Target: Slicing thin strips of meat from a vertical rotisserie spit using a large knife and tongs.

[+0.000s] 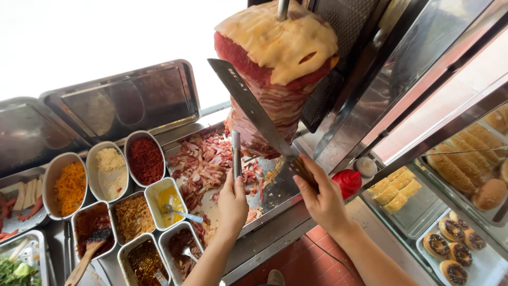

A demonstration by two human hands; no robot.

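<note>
Right hand [320, 198] grip closed on long knife [254, 111], blade angled against meat cone [275, 69] for shaving. Left hand [232, 204] grips tongs [236, 153], I judge for catching slices over tray [275, 198].

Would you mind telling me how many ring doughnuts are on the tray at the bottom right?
5 chocolate-glazed ring doughnuts show on the white tray: far left, upper middle, upper right, centre, bottom. More may lie beyond the picture's edge.
</note>
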